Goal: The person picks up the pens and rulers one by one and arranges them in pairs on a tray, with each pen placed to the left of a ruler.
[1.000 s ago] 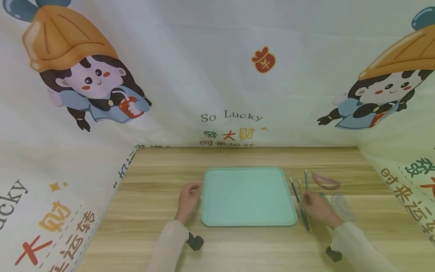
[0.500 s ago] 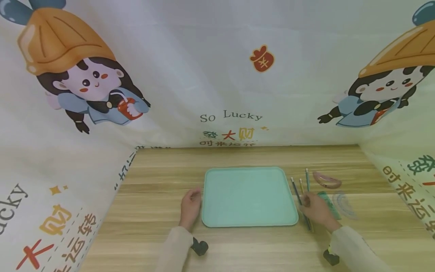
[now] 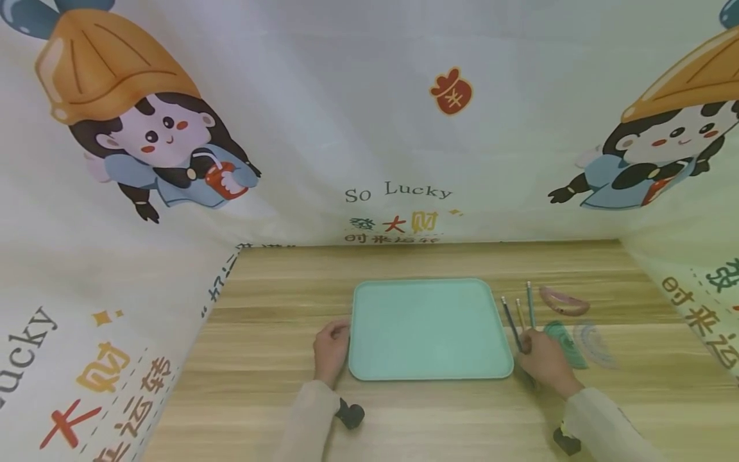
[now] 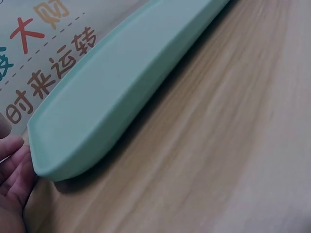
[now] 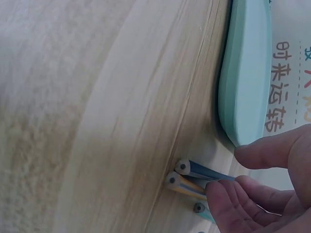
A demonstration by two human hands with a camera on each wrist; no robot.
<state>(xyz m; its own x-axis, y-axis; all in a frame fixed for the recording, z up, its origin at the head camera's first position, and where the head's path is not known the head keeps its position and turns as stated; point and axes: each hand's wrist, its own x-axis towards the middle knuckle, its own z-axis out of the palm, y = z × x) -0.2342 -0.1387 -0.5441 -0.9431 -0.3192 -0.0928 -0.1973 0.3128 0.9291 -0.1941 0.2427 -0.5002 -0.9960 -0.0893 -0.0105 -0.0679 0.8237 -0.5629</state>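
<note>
My left hand (image 3: 331,350) rests against the left edge of a mint-green tray (image 3: 430,330), its fingers (image 4: 17,170) touching the rim in the left wrist view. At the tray's right side, my right hand (image 3: 545,360) lies over a dark blue pencil (image 3: 510,321), a yellow pencil (image 3: 521,313) and a teal pencil (image 3: 530,305). The right wrist view shows their sharpened ends on the table, with fingers (image 5: 223,199) bent over the blue pencil (image 5: 204,171) and yellow pencil (image 5: 184,184). The thumb (image 5: 262,151) stays apart from those fingers, near the tray's corner.
Right of my right hand lie a green protractor-like piece (image 3: 566,344) and a clear protractor (image 3: 594,344). A pink protractor (image 3: 564,301) lies farther back. Printed cloth (image 3: 312,128) walls in the wooden table (image 3: 427,417) behind and at both sides.
The left hand has come in against the tray's edge. The right hand has settled lower over the pencils, uncovering the green piece. The head view has shifted slightly.
</note>
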